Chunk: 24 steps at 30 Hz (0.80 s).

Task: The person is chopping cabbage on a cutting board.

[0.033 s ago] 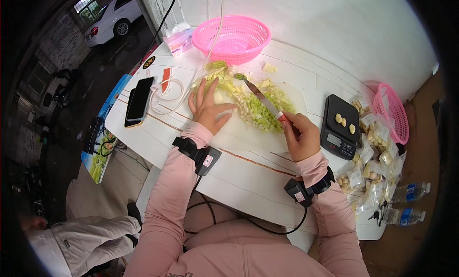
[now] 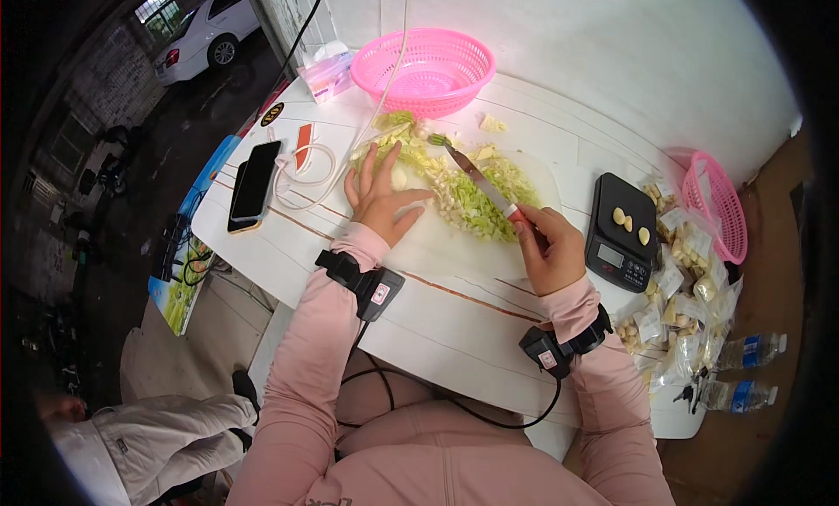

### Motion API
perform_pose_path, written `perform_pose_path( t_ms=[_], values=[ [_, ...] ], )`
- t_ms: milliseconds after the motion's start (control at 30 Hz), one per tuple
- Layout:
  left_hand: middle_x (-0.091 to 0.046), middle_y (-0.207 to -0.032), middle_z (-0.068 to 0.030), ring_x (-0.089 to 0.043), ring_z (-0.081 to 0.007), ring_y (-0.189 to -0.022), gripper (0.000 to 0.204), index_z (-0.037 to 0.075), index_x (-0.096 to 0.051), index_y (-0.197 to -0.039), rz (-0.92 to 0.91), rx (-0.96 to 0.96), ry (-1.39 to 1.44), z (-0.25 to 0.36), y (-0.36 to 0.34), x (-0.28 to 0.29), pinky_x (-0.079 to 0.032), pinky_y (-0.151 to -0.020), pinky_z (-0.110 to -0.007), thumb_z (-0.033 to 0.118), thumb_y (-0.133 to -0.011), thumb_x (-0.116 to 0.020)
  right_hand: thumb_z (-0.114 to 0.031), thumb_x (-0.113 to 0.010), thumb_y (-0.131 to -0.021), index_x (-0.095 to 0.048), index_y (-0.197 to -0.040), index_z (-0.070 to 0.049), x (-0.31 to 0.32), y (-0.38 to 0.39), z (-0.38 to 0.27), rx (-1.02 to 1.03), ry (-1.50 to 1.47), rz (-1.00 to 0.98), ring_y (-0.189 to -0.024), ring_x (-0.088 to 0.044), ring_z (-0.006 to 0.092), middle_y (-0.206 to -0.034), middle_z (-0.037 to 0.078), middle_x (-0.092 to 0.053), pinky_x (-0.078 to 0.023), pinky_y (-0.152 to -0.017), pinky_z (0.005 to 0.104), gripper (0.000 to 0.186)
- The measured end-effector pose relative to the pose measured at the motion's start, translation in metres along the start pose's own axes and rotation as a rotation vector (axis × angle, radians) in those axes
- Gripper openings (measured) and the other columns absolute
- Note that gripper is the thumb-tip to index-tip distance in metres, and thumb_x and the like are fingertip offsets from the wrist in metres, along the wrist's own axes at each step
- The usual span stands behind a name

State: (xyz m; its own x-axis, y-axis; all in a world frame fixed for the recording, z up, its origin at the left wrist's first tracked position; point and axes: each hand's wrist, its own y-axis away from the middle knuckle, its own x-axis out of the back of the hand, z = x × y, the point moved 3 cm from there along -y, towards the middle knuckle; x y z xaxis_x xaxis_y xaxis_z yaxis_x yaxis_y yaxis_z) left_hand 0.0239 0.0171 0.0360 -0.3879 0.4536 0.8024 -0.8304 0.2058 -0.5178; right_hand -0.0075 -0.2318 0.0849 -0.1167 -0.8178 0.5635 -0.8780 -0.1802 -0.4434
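My left hand (image 2: pixel 380 198) lies with its fingers spread at the left side of a white cutting board (image 2: pixel 433 253), beside and partly over pale yellow-green leaves (image 2: pixel 419 161). What sits under its palm is hidden. In my right hand (image 2: pixel 554 251) is a knife (image 2: pixel 482 181), gripped by its reddish handle. The blade slants up and left above a heap of chopped pale-green leafy vegetable (image 2: pixel 489 216). A bit of dark green (image 2: pixel 437 140) is at the blade's tip. A small pale piece (image 2: pixel 493 122) lies behind the heap.
Behind the board stands a pink basket (image 2: pixel 468 93) beside a tissue pack (image 2: pixel 329 78). A phone (image 2: pixel 255 181) and white cable lie left. Rightward are a black scale (image 2: pixel 612 200) with garlic cloves, several bags (image 2: pixel 690 253), another pink basket (image 2: pixel 725 213) and bottles (image 2: pixel 750 350). A person (image 2: pixel 166 440) is lower left.
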Motion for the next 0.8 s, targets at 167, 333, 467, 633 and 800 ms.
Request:
perform_pose_path(
  t_ms=[167, 333, 467, 633, 800],
  values=[
    [-0.030, -0.150, -0.0097, -0.011, -0.0346, -0.142, 0.011, 0.026, -0.071, -0.085, -0.020, -0.015, -0.030, -0.002, 0.000, -0.001, -0.004, -0.107, -0.055, 0.022, -0.074, -0.073, -0.004, -0.060, -0.085, -0.064, -0.100, 0.001, 0.000, 0.000, -0.002, -0.003, 0.003, -0.007, -0.054, -0.051, 0.0243, -0.072, 0.014, -0.055, -0.040, -0.051, 0.0314, 0.016],
    [-0.034, -0.146, -0.0087, -0.014, -0.0337, -0.141, 0.006, 0.023, -0.067, -0.079, 0.016, -0.028, -0.045, 0.001, -0.001, -0.002, -0.004, -0.107, -0.055, 0.022, -0.076, -0.072, -0.004, -0.060, -0.085, -0.064, -0.100, 0.001, -0.001, 0.000, -0.004, 0.012, -0.018, -0.018, -0.055, -0.051, 0.0246, -0.072, 0.014, -0.055, -0.040, -0.052, 0.0318, 0.016],
    [-0.039, -0.141, -0.0074, -0.018, -0.0327, -0.139, 0.007, 0.020, -0.065, -0.078, 0.084, -0.059, -0.031, 0.004, -0.003, -0.002, -0.006, -0.107, -0.052, 0.018, -0.076, -0.071, -0.004, -0.060, -0.085, -0.064, -0.099, 0.001, -0.001, 0.001, -0.004, -0.004, -0.025, -0.021, -0.055, -0.052, 0.0249, -0.072, 0.014, -0.055, -0.041, -0.052, 0.0323, 0.016],
    [-0.055, -0.120, -0.0072, -0.044, -0.0279, -0.117, 0.007, 0.012, -0.061, -0.081, 0.135, -0.093, 0.136, 0.004, -0.005, 0.007, -0.027, -0.099, -0.042, 0.010, -0.078, -0.066, -0.003, -0.060, -0.085, -0.064, -0.099, 0.001, -0.001, 0.001, -0.005, 0.007, -0.019, -0.020, -0.056, -0.052, 0.0254, -0.073, 0.014, -0.055, -0.041, -0.053, 0.0326, 0.016],
    [-0.063, -0.092, -0.0063, -0.058, -0.0190, -0.079, 0.008, 0.005, -0.056, -0.086, 0.015, 0.017, 0.524, -0.001, -0.002, -0.004, -0.045, -0.072, -0.029, 0.001, -0.081, -0.060, -0.003, -0.060, -0.085, -0.064, -0.099, 0.001, 0.000, 0.000, -0.006, -0.009, -0.011, -0.049, -0.057, -0.054, 0.0264, -0.074, 0.014, -0.056, -0.042, -0.054, 0.0331, 0.015]
  ],
)
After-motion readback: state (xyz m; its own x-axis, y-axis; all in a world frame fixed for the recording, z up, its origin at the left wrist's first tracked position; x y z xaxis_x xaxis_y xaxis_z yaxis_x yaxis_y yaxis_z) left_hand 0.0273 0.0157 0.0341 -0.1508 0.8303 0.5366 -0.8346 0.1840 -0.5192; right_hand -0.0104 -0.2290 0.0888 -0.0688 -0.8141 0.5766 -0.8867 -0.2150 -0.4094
